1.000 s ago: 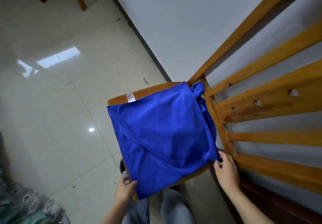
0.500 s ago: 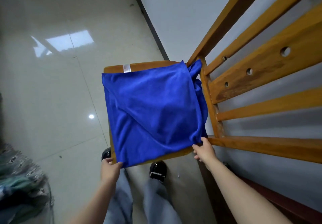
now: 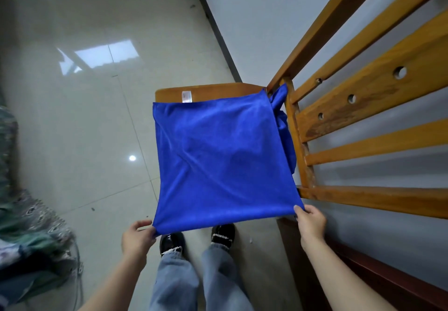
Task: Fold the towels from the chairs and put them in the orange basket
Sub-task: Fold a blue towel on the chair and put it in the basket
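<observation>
Head view: we note the blue towel (image 3: 223, 160) spread over the seat of the wooden chair (image 3: 208, 91), its far right corner bunched against the back post. Our left hand (image 3: 137, 236) pinches its near left corner and our right hand (image 3: 310, 223) its near right corner.

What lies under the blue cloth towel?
A wooden chair seat: only its far strip shows past the blue cloth towel; the rest is covered. The left hand and right hand pinch its near corners.

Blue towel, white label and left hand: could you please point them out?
blue towel (image 3: 218, 160), head view, cloth's middle.
white label (image 3: 186, 96), head view, tag's centre.
left hand (image 3: 137, 238), head view, its back.
</observation>
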